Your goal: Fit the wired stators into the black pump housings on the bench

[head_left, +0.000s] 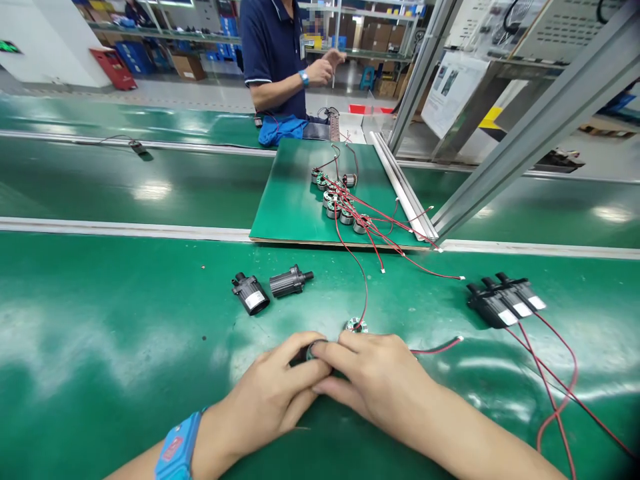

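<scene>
My left hand (280,383) and my right hand (383,373) meet low in the middle, fingers closed around a small dark round part (311,351). Most of that part is hidden by the fingers, so its exact kind does not show. Just beyond my right fingers lies a motor stator with a green-and-white circuit board (357,325), its red wire running back towards the raised board. Another red lead with a white connector (457,341) sticks out to the right of my right hand. Two black ribbed pump housings (253,295) (290,282) rest ahead of my left hand.
Several wired stators (334,208) are clustered on a raised green board (290,193). Black pumps with red cables (507,300) lie at the right. A slanted metal post (505,147) rises at the right. Across the line stands a co-worker (277,60), hands raised, near a blue cloth (281,130).
</scene>
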